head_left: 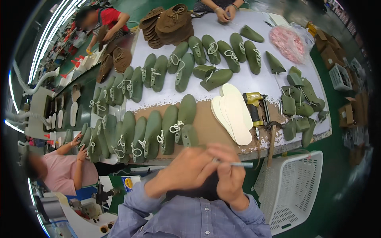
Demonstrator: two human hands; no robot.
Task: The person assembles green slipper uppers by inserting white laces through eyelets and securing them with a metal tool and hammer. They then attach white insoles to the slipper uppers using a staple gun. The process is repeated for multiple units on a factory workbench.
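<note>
My left hand (185,168) and my right hand (230,178) meet in front of my chest at the table's near edge. A thin grey pen-like rod (243,164) juts out to the right from my right hand, whose fingers close round it. The fingers of my left hand are pinched together against the right; what lies between them is hidden. Just beyond my left hand is a green shoe last (189,135), apparently on the table edge. Cream insole sheets (234,115) lie in a stack beyond my hands, with an air stapler (256,109) to their right.
Rows of green lasts tied with white cord (152,131) cover the table's left and middle. A wooden-handled hammer (272,144) lies near the right front edge. Brown shoe uppers (174,23) pile up at the back. A white basket (317,174) stands at right. Co-workers are left and opposite.
</note>
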